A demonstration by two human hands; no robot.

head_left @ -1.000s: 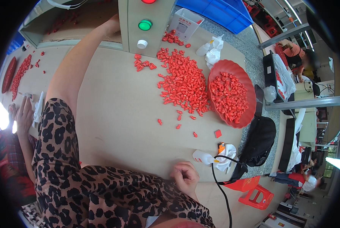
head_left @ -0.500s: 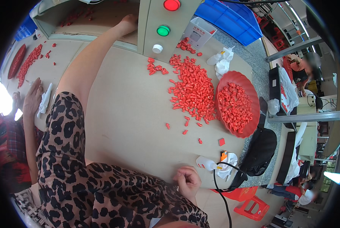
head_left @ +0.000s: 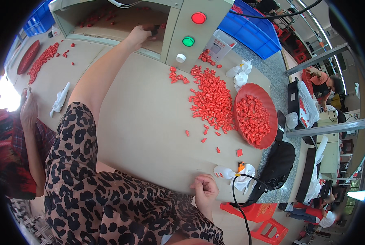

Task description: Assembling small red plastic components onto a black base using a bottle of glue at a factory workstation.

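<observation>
Left hand (head_left: 138,36) reaches into the open bay of the grey machine (head_left: 193,29) at the far side, palm down w/ fingers bent, near a small dark thing (head_left: 154,30) at the fingertips — can't tell if it's gripped. More red pieces (head_left: 96,19) lie farther in, mostly left. Right hand (head_left: 205,189) rests at the table's near edge, curled in a loose fist; can't see anything in it. Big red pile (head_left: 211,98) sits on the table (head_left: 145,118) right of centre, w/ a few strays on its near side, plus a red square (head_left: 239,152). Red bowl (head_left: 274,116), part-full of the same pcs, is just right of the pile. Nearest the right hand: white bottle (head_left: 223,172), orange lighter (head_left: 241,166) & white cloth (head_left: 240,183), w/ black bag (head_left: 277,165) beyond, to the right. Far left — a co-worker's hand (head_left: 28,114) by another row of red pcs (head_left: 43,60).
</observation>
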